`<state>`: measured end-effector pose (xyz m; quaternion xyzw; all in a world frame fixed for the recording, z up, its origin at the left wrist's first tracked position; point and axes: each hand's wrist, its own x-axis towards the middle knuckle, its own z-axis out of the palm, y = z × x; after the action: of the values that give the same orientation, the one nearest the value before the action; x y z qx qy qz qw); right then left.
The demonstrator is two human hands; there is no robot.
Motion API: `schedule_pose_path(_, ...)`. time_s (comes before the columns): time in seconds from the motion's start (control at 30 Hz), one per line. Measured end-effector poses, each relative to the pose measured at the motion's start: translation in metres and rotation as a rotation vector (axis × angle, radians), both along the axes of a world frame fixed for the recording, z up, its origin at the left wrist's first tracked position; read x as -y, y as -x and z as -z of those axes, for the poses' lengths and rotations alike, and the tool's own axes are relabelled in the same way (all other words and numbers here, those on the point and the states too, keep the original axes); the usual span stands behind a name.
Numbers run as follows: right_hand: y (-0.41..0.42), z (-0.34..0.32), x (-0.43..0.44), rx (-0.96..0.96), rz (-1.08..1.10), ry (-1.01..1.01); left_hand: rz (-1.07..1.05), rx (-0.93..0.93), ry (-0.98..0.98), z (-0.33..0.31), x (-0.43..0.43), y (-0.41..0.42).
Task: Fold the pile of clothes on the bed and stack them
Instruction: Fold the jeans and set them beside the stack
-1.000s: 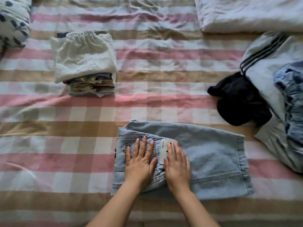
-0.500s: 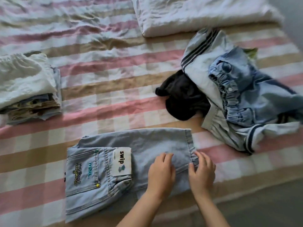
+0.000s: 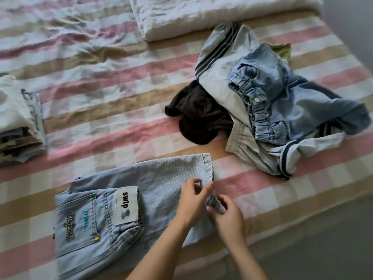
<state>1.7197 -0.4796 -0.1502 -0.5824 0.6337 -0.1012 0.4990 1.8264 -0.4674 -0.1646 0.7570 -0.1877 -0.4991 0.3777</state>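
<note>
On the pink-and-tan checked bedsheet (image 3: 121,110), an unfolded clothes pile (image 3: 272,93) sprawls beyond the right end of the half-folded light-blue jeans (image 3: 161,184). The folded stack (image 3: 18,122) sits well to the jeans' left. At the jeans' right hem, the left hand (image 3: 193,199) and right hand (image 3: 228,217) each pinch the denim edge, fingers curled around it.

jeans (image 3: 161,184) lie between stack (image 3: 18,126) and pile (image 3: 262,102).
</note>
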Motion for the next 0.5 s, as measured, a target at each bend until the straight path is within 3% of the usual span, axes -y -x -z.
schedule_pose_path(0.1, -0.02, -0.029, -0.026, 0.122, 0.003, 0.084, -0.061, -0.104, 0.047, -0.035, -0.01, -0.023)
schedule_pose_path(0.33, -0.102, -0.076, -0.097, 0.186, -0.25, 0.395, -0.12, 0.109, 0.111, -0.101, -0.084, -0.117)
schedule_pose_path(0.5, -0.153, -0.078, -0.144, 0.307, -0.433, 0.483, -0.289, 0.115, 0.135, -0.102, -0.154, -0.175)
